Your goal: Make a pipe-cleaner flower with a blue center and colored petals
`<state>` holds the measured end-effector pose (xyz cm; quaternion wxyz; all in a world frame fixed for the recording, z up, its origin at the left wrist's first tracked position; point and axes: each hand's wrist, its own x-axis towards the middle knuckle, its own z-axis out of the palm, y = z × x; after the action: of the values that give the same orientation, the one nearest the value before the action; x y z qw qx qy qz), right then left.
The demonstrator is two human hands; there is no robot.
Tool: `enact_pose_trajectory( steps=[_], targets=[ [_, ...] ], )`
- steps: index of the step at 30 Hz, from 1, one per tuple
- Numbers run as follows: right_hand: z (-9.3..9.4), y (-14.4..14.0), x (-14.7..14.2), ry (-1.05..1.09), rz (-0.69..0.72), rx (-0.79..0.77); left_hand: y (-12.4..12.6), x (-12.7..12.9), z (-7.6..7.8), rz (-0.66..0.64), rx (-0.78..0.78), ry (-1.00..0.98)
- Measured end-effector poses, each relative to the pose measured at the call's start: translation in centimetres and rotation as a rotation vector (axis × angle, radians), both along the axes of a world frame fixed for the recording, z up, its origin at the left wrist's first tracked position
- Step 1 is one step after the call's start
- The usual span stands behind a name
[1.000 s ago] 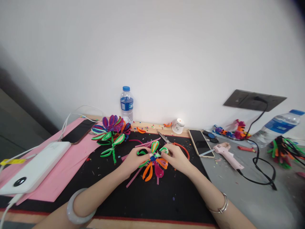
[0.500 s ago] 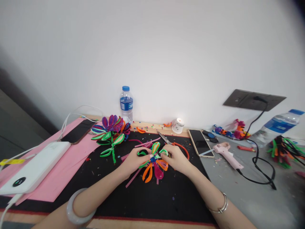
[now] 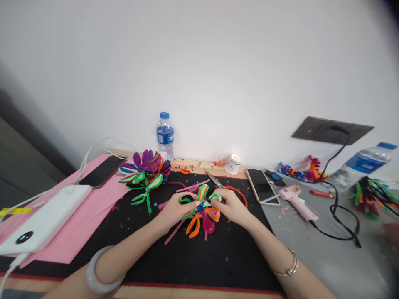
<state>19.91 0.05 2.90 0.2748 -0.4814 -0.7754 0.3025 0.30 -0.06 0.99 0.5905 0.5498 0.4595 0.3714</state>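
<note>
Both my hands work on a pipe-cleaner flower (image 3: 201,209) with orange, green and pink looped petals and a blue middle, low over the black mat (image 3: 174,257). My left hand (image 3: 175,209) grips its left green petals. My right hand (image 3: 229,205) pinches a green-and-white petal on its right side. Pink pipe-cleaner strips (image 3: 174,230) lie under and beside the flower.
Finished pipe-cleaner flowers (image 3: 145,172) lie at the mat's far left, scissors (image 3: 226,187) behind my right hand. A phone (image 3: 262,186), pink glue gun (image 3: 297,203) with black cable, water bottles (image 3: 165,136) (image 3: 363,165), white jar (image 3: 232,164), power bank (image 3: 43,218) and pink sheet (image 3: 84,207) surround them.
Almost nothing moves; my right fingers shift slightly on the green petal. A blurred shape has come in at the far right edge.
</note>
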Motion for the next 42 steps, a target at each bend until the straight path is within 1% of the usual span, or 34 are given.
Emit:
enact_pose_trajectory(
  steps=[3, 10, 17, 21, 26, 35, 42],
  targets=[
    [0.10, -0.05, -0.01, -0.004, 0.015, 0.005, 0.03, -0.02, -0.20, -0.012, -0.022, -0.007],
    [0.31, -0.19, -0.19, -0.040, 0.059, 0.086, -0.09, 0.07, -0.26, -0.011, -0.031, -0.012],
    [0.32, -0.25, -0.20, -0.117, 0.087, 0.176, -0.06, 0.08, -0.25, -0.020, 0.008, -0.017],
    [0.27, -0.24, -0.15, -0.149, 0.088, 0.202, -0.02, 0.04, -0.52, -0.022, 0.010, -0.032],
    [0.11, -0.19, -0.09, -0.159, 0.077, 0.229, 0.01, 0.03, -0.74, -0.031, -0.025, -0.036],
    [0.17, -0.20, -0.02, -0.189, 0.082, 0.254, 0.10, 0.00, -0.45, -0.034, 0.079, 0.013],
    [-0.19, -0.03, 0.12, -0.202, 0.086, 0.275, 0.11, 0.03, -0.40, -0.045, 0.086, 0.024]
  ],
)
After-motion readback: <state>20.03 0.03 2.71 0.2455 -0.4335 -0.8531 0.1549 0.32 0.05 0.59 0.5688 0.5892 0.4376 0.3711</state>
